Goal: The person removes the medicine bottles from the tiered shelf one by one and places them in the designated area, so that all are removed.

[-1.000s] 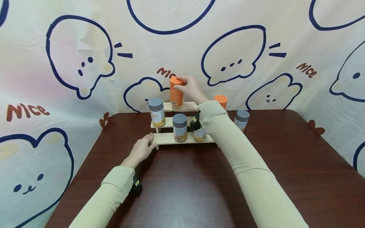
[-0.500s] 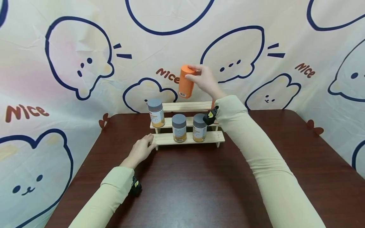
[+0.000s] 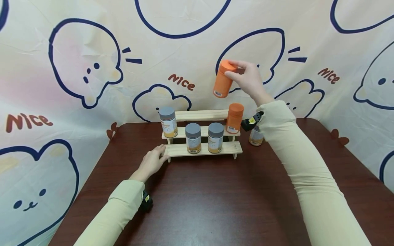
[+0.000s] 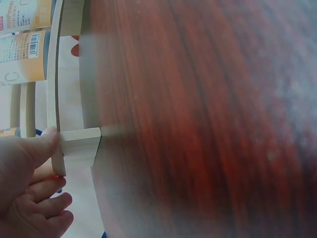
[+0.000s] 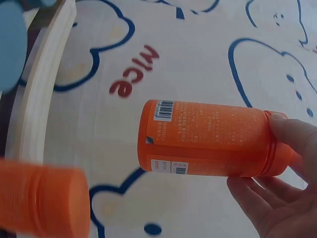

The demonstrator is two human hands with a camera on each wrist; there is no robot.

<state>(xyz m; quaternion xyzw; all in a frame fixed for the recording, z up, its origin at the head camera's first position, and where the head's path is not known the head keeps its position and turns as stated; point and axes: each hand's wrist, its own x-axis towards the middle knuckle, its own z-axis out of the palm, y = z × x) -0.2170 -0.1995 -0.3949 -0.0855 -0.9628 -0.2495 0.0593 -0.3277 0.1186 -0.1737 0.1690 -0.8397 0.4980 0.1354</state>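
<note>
My right hand grips an orange bottle by its cap, up in the air above the right end of a stepped wooden rack. The bottle tilts, its barcode low on the body. My left hand pinches the left end of the rack's lowest shelf; in the left wrist view the thumb lies on the shelf board with fingers beyond it. A second orange bottle stands on the middle shelf at right. One grey-lidded jar is on that shelf's left, and two more, a jar and its neighbour, stand on the lowest shelf.
Another grey-lidded jar stands on the dark wooden table right of the rack, partly covered by the right wrist camera. A printed cloth hangs close behind the rack.
My right hand has lifted the orange bottle off the rack's top shelf and carried it up and to the right, tilting it. The left hand stays at the rack.
</note>
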